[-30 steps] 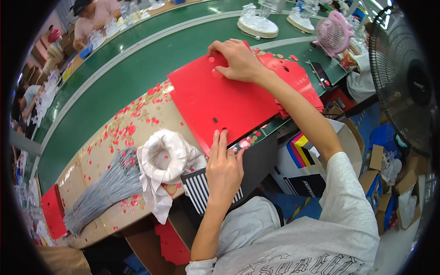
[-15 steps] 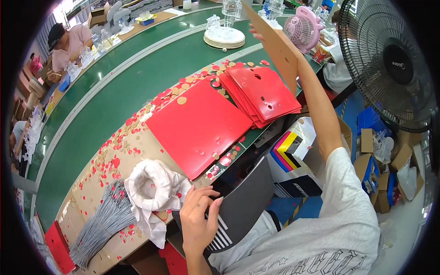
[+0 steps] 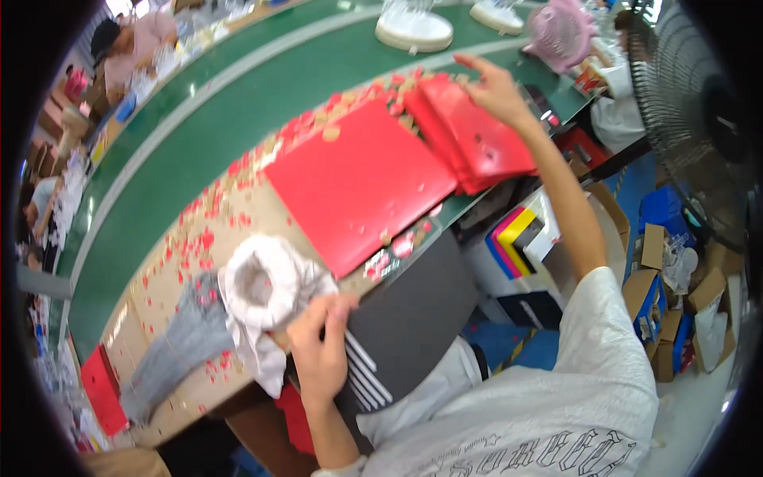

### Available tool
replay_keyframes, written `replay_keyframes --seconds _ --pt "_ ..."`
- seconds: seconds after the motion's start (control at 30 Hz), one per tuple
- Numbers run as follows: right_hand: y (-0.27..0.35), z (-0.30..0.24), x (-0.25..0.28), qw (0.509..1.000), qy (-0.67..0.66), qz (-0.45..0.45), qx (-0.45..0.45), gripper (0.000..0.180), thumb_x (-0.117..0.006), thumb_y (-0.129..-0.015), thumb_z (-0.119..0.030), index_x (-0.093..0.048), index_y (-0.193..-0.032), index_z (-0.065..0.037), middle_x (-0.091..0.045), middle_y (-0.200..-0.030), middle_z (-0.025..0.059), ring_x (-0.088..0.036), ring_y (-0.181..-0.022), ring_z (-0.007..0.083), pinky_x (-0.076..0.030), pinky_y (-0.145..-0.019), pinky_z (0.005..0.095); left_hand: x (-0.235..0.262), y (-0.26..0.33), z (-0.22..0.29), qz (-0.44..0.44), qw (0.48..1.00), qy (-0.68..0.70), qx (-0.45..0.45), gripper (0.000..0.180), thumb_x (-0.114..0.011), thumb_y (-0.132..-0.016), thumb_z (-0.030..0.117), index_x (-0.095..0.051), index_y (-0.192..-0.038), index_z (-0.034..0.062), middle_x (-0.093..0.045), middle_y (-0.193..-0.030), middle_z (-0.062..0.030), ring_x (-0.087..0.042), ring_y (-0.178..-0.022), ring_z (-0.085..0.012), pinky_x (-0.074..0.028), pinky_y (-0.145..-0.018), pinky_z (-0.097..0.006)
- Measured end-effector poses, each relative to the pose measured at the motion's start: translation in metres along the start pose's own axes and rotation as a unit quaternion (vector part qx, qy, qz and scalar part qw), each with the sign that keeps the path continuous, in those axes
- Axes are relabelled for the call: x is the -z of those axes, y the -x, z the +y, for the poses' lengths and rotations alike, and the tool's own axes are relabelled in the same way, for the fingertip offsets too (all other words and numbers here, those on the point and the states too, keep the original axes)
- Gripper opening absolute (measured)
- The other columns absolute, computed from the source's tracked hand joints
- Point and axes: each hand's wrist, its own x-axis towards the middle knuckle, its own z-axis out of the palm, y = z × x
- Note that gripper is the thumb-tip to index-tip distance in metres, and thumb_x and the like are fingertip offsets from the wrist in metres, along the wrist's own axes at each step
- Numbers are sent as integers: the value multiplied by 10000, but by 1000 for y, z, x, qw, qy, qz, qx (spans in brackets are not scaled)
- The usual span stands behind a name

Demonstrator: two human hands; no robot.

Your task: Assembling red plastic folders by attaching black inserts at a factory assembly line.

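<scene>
My left hand (image 3: 322,350) is at the near table edge, its fingers curled against the rim of a crumpled white cloth bag (image 3: 258,286); blur hides whether it grips the bag. My right hand (image 3: 494,89) reaches far forward, open and holding nothing, just over the far end of a stack of red sheets (image 3: 477,139). A single large red sheet (image 3: 358,187) lies flat beside that stack. A grey bundle of thin strands (image 3: 179,350) lies left of the bag. Small red punched bits (image 3: 203,238) litter the tabletop.
A green conveyor belt (image 3: 238,111) runs along the table's far side, carrying white round bases (image 3: 413,28). A pink small fan (image 3: 560,32) and a large black fan (image 3: 699,119) stand at the right. Cardboard boxes (image 3: 660,294) sit on the floor. Another person (image 3: 131,44) works at the far left.
My right hand came off the red sheet, rose toward the far side and has now dropped over the red stack. My left hand moved from the striped black board to the white bag.
</scene>
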Motion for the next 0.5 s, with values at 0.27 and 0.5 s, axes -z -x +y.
replay_keyframes --seconds 0.27,0.5 --pt "130 -212 -3 901 -223 -243 280 385 -806 -736 -108 -750 -1116 -85 -619 -941 51 -607 -781 216 -488 -665 334 -12 -13 -7 45 996 71 42 357 -580 -1027 144 -459 -725 -2 -368 -627 46 -305 -630 -49 -238 -529 -280" --pt "179 -227 -21 914 -245 -149 287 286 -806 -688 -61 -777 -970 -30 -628 -832 27 -605 -717 169 -448 -565 288 -21 -3 2 86 994 52 45 405 -574 -1041 172 -405 -706 19 -322 -622 56 -269 -625 -49 -216 -522 -281"
